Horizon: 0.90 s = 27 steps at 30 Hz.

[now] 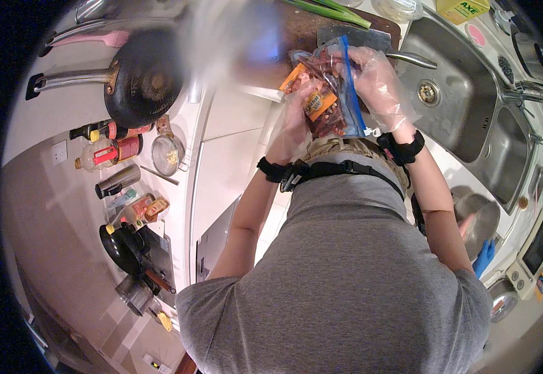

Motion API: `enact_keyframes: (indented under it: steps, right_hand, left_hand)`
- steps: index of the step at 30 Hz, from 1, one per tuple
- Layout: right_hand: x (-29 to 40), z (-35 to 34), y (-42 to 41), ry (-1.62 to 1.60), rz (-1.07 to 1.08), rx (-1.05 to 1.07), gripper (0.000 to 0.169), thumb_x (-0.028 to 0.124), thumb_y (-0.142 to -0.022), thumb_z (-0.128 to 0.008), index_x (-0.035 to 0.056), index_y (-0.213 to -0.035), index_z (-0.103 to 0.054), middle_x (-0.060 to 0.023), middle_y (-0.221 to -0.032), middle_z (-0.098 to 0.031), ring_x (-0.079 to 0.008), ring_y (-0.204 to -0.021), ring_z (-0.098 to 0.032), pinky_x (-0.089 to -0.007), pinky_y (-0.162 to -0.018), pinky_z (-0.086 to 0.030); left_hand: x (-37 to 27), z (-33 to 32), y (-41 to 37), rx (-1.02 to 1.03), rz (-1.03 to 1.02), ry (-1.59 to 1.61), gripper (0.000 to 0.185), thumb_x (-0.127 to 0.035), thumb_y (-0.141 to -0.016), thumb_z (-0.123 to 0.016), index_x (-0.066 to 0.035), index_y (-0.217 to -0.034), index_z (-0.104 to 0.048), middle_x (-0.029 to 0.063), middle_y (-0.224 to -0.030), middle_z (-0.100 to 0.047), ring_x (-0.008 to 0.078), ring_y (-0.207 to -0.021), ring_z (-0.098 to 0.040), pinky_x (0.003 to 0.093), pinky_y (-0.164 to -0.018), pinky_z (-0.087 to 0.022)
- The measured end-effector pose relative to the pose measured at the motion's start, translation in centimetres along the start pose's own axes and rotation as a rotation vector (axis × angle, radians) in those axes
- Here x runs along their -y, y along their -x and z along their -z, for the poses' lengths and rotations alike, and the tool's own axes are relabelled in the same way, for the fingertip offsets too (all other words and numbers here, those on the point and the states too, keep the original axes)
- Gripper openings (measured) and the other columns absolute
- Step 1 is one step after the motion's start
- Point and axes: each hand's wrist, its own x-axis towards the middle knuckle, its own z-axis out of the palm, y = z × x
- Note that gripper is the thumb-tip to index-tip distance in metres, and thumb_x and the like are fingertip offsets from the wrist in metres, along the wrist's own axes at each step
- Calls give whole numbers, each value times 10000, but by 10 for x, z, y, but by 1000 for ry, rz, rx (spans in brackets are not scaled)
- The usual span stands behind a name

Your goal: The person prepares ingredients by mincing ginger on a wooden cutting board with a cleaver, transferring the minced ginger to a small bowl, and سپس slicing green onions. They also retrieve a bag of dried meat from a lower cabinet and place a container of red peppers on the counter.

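Observation:
A clear zip bag with a blue zip edge is between my hands, in front of my waist. Dark red pieces that look like dried chillies fill it, along with orange-labelled packaging that bears writing. My left hand, in a loose clear plastic glove, grips the bag's left side. The right hand, gloved the same way, holds it near the blue zip. Just beyond the bag, a cleaver lies on the dark wooden cutting board, its metal handle reaching over the sink. Green onion stalks lie on the board behind the blade.
A double steel sink with a tap is on the right. Further down that side are a metal bowl and a blue glove. Left, a black frying pan, a strainer and bottles appear. A blurred whitish shape obscures the top centre.

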Motion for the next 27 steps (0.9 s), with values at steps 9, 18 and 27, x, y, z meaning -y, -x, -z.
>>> enact_keyframes:
  steps: [9,18,27]
  right_hand:
    - [-3,-5,15,191,273,-246,197,132,-801,-709,93,-994,-694,-139,-959,-638,-378,-738,-618,-451,-688,-502]
    - [-64,-3,11,124,-301,-197,271,346,-900,-630,134,-1031,-735,-139,-956,-691,-341,-912,-637,-415,-777,-486]
    - [-11,11,29,1,-286,10,480,451,-942,-560,15,-1081,-703,-197,-1056,-695,-344,-974,-657,-397,-843,-498]
  left_hand:
    - [12,28,-1,-35,-125,163,277,-247,-971,-522,-63,-1174,-559,49,-1126,-629,178,-942,-656,340,-775,-559]
    - [-12,35,13,-75,-172,175,247,-265,-1005,-500,-86,-1173,-525,33,-1088,-613,165,-1017,-618,342,-866,-530]
    - [-8,52,11,-45,-60,185,224,-245,-993,-506,-76,-1135,-544,42,-1101,-625,176,-1008,-625,351,-865,-526]
